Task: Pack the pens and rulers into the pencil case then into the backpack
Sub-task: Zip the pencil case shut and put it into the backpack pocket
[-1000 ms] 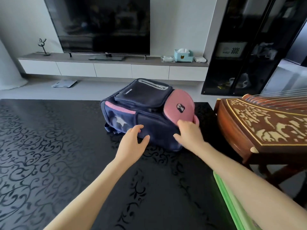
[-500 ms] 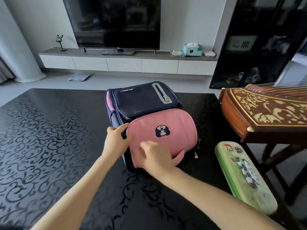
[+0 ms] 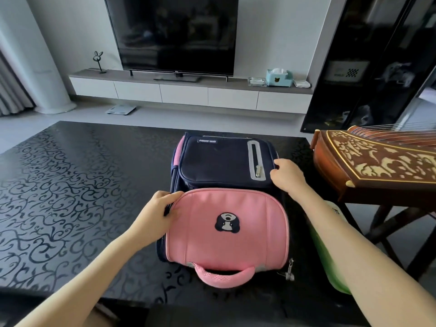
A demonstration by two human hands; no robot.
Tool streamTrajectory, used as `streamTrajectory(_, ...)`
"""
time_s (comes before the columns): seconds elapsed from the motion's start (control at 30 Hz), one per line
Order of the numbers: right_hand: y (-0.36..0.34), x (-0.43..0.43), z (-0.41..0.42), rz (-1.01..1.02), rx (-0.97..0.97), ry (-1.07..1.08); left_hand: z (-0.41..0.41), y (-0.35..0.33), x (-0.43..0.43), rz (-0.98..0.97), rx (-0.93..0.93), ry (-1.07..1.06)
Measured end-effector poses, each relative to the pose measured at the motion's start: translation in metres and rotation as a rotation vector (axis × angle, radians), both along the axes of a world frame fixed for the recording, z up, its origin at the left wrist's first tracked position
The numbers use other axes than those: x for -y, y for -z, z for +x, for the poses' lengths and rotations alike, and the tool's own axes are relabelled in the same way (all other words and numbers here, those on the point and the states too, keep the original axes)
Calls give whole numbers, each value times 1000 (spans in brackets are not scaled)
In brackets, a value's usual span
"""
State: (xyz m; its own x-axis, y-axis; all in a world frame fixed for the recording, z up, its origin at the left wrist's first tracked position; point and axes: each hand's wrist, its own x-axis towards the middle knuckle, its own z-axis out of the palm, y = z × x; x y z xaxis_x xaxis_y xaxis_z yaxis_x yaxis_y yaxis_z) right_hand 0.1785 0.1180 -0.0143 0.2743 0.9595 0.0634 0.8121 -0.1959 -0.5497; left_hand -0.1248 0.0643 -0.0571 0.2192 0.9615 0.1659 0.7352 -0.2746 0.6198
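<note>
Since half a second ago: right hand [image 3: 286, 176] gone from the pink flap's near edge up to the far right corner of the navy pocket; backpack [image 3: 226, 208] drawn nearer, handle [image 3: 225, 277] now pointing at the wearer; pencil case [image 3: 330, 251] now mostly hidden under the right forearm. Nearest: both bare forearms reaching forward over the black patterned worktop [image 3: 70, 185], left one from lower left, right one from lower right across the green case. Backpack lying flat at the worktop's middle, pink flap [image 3: 226, 227] with a dog patch toward the wearer, navy pocket [image 3: 224, 161] with a grey zip strip beyond it. Left hand [image 3: 157, 214] at the flap's left edge, fingers [image 3: 171, 197] curled over the flap's upper left corner, thumb pressed on the pink face, gripping the edge. Right hand at the navy pocket's right side, fingers bent and bunched against its corner beside the zip strip; whether pinching a zip pull, cannot tell. Case lying just right of the backpack, closed as far as visible. To the right, a carved wooden zither [image 3: 377, 161] on a stand. Farther off, a TV [image 3: 172, 34] on a low white cabinet.
</note>
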Motion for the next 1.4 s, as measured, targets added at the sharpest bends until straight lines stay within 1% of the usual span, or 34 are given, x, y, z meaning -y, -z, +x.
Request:
streamTrajectory(0.1,1,11,9,7,-133,-12,6,7,14,12,36,-65)
streamTrajectory(0.13,5,15,12,8,-137,-21,9,10,17,34,43,-110)
streamTrajectory(0.17,10,20,15,15,-115,-31,11,12,18,87,2,-154)
streamTrajectory(0.2,14,24,16,30,-83,-46,15,13,17,180,-87,-176)
streamTrajectory(0.27,18,30,17,82,-13,-62,25,9,10,379,-244,-151)
streamTrajectory(0.33,14,34,12,129,107,-58,36,1,-5,446,-281,-128)
streamTrajectory(0.37,11,36,9,126,192,-52,42,-2,-13,429,-254,-143)
streamTrajectory(0.43,5,39,5,104,367,-39,50,-7,-26,294,-153,-190)
streamTrajectory(0.5,-4,42,1,39,454,-4,56,-7,-34,175,-54,-206)
streamTrajectory(0.53,-9,44,-2,-6,464,10,58,-5,-33,182,-33,-204)
streamTrajectory(0.63,-22,50,-15,-115,460,13,64,-1,-31,275,-21,-230)
streamTrajectory(0.8,-32,66,-66,-106,451,-85,70,0,-29,261,56,-276)
streamTrajectory(0.93,-25,60,-126,-70,250,-144,66,1,-22,261,204,-221)
streamTrajectory(1.03,-9,51,-150,-38,72,-180,56,2,-17,288,334,-207)
streamTrajectory(1.07,-4,52,-150,10,46,-190,52,2,-15,283,354,-236)
streamTrajectory(1.1,1,55,-144,118,48,-189,51,2,-13,280,366,-259)
streamTrajectory(1.13,5,57,-136,282,93,-167,50,3,-12,283,355,-273)
streamTrajectory(1.17,13,58,-123,436,187,-128,50,6,-10,301,317,-272)
streamTrajectory(1.2,19,58,-110,546,293,-91,51,8,-8,316,257,-264)
streamTrajectory(1.23,27,57,-97,581,384,-78,53,10,-6,319,198,-252)
streamTrajectory(1.3,41,53,-77,539,482,-116,57,12,-3,305,108,-249)
streamTrajectory(1.33,47,49,-71,531,493,-139,60,11,-3,310,54,-270)
streamTrajectory(1.4,56,45,-68,524,470,-174,66,12,-2,379,-120,-329)
